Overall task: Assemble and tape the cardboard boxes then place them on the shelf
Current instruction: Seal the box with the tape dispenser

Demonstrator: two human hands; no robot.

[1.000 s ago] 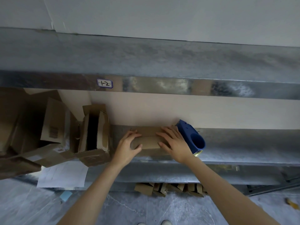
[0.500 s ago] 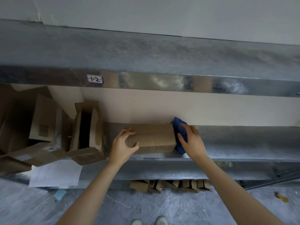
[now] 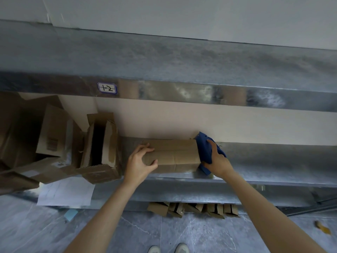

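Left hand (image 3: 140, 165) grips rectangular cardboard box (image 3: 175, 154).

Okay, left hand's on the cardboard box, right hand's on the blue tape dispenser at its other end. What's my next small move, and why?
Probably draw the tape dispenser leftward along the box's top seam. Your right hand grips it against the box's right end, your left hand holds the left end steady on the shelf, and the seam looks untaped.
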